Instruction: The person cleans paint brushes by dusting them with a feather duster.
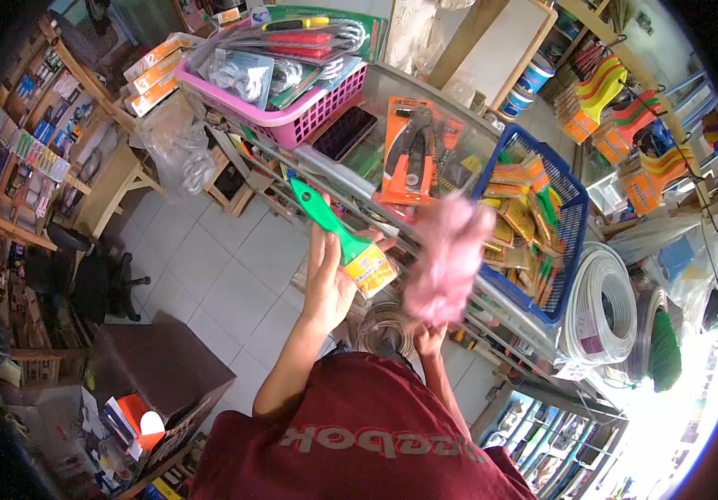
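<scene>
A paintbrush with a green handle and a yellow-orange wrapper (369,268) is held in my left hand (330,279), its handle tilted up to the left. My right hand (430,340) grips the lower end of a pink cloth (450,258), which is smeared by motion just right of the brush. Beyond the cloth, a blue basket (577,237) holds several wrapped brushes on the glass counter. Orange-packed pliers (413,154) lie on the counter behind both hands.
A pink basket (292,125) of packaged cables and a dark phone (345,133) rest on the counter (375,83). White cable coils (600,304) stand at its right end. A brown box (155,367) and a black chair (105,279) are on the left.
</scene>
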The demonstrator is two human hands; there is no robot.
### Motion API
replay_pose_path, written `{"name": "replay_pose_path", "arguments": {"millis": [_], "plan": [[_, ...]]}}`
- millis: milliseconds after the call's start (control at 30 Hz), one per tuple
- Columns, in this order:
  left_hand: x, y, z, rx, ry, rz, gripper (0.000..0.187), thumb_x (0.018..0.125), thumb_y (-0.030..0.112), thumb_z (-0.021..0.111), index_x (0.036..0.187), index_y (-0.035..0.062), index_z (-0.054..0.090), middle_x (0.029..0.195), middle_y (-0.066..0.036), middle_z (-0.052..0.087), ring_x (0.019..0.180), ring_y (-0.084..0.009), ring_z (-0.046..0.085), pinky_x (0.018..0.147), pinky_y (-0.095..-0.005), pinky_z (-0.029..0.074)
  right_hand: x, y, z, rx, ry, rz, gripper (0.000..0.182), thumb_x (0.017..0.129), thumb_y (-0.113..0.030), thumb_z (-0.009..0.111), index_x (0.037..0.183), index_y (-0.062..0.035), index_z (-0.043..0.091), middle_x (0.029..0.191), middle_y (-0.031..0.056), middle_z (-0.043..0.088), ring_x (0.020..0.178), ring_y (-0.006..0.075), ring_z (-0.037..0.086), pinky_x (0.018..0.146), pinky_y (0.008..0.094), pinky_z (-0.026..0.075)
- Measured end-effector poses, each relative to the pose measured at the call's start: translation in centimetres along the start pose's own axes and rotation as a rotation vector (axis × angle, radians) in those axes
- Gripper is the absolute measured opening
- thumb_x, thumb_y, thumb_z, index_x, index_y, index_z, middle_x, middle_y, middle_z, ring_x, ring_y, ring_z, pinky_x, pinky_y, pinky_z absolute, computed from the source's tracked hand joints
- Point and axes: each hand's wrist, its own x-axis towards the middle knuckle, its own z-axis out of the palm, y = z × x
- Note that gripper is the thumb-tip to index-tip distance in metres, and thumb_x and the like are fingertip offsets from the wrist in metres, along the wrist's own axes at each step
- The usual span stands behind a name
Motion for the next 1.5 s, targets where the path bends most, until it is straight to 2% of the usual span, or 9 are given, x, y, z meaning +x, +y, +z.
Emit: {"name": "replay_pose_path", "arguments": {"millis": [100,500,633,767,867,1067,1167,1267,1500], "plan": [[0.5,-0.6,1.6,-0.083,0.026,-0.034,0.053,0.101,0.036,0.029,0.147,0.0308,0.004,0.12,-0.021,0.053,0.114,-0.0425,0.052,0.091,-0.0546,0.047,3.9,-3.0,-2.0,-0.817,-0.413,-0.426,0.048,0.08,-0.018,0.055,0.122,0.0063,0.047,0.112,0.0198,0.06,0.105,0.0309,0.058,0.089,0.043,0.047],[1.5,-3.8,3.3,-0.089,0.052,-0.004,0.057,0.099,0.04,0.034,0.147,0.031,0.005,0.118,-0.019,0.055,0.112,-0.0403,0.053,0.093,-0.0554,0.046,2.0,-4.1,-1.8,0.054,0.275,-0.016,0.049,0.071,-0.025,0.066,0.108,0.0051,0.058,0.107,0.019,0.063,0.098,0.0222,0.059,0.088,0.0384,0.045],[1.4,-4.3,2.7,-0.143,0.032,0.057,0.056,0.101,0.036,0.033,0.147,0.0285,0.003,0.117,-0.021,0.054,0.11,-0.0382,0.054,0.091,-0.053,0.047,4.0,-4.8,-5.1,-0.763,-0.347,-0.153,0.068,0.077,-0.023,0.067,0.131,0.0007,0.035,0.103,0.0158,0.062,0.092,0.0301,0.061,0.088,0.0404,0.047],[0.9,-4.6,2.4,-0.095,0.123,0.161,0.056,0.1,0.038,0.033,0.147,0.0288,0.003,0.114,-0.022,0.055,0.108,-0.0404,0.055,0.09,-0.0539,0.048,4.1,-6.9,-1.0,-0.074,0.039,-0.107,0.026,0.064,-0.015,0.064,0.084,0.0015,0.064,0.081,0.0215,0.064,0.063,0.0336,0.062,0.063,0.0392,0.053],[0.5,-5.3,1.8,-0.258,0.106,0.198,0.057,0.1,0.038,0.033,0.148,0.0285,0.003,0.116,-0.021,0.054,0.107,-0.0393,0.055,0.088,-0.0535,0.048,5.1,-5.5,-5.2,-0.974,-0.466,-0.017,0.015,0.064,-0.014,0.064,0.069,-0.0001,0.063,0.082,0.0201,0.066,0.067,0.0315,0.063,0.068,0.0372,0.054],[0.3,-5.8,2.6,0.2,0.209,0.343,0.051,0.1,0.039,0.03,0.146,0.0375,0.007,0.116,-0.017,0.053,0.105,-0.0338,0.055,0.088,-0.0541,0.046,4.9,-0.3,-8.4,-0.606,-0.438,-0.342,0.054,0.073,-0.015,0.068,0.121,-0.0033,0.045,0.104,0.0169,0.059,0.092,0.0271,0.06,0.075,0.0375,0.049],[0.9,-5.8,2.9,-0.156,0.086,0.242,0.051,0.1,0.04,0.03,0.146,0.0382,0.007,0.117,-0.017,0.052,0.105,-0.0331,0.055,0.089,-0.054,0.046,7.6,-6.6,-4.9,-0.8,-0.716,0.363,0.052,0.078,-0.014,0.063,0.124,-0.0003,0.044,0.116,0.0132,0.055,0.11,0.0208,0.052,0.093,0.0351,0.043],[1.3,-6.1,4.4,-0.067,0.164,0.288,0.056,0.099,0.039,0.035,0.146,0.0353,0.005,0.117,-0.021,0.051,0.106,-0.0367,0.055,0.087,-0.0549,0.048,4.8,-3.1,-4.8,0.038,-0.229,0.181,0.046,0.075,-0.015,0.063,0.118,-0.0032,0.052,0.116,0.0118,0.056,0.111,0.0247,0.052,0.096,0.0364,0.041],[1.4,-6.2,5.1,0.012,0.146,0.343,0.058,0.099,0.038,0.038,0.146,0.0323,0.006,0.118,-0.022,0.05,0.11,-0.043,0.052,0.091,-0.0554,0.045,5.6,-4.0,-3.4,-0.064,-0.149,0.092,0.012,0.073,-0.008,0.06,0.082,-0.0018,0.064,0.074,0.0173,0.063,0.069,0.0272,0.063,0.061,0.0387,0.048]]}}
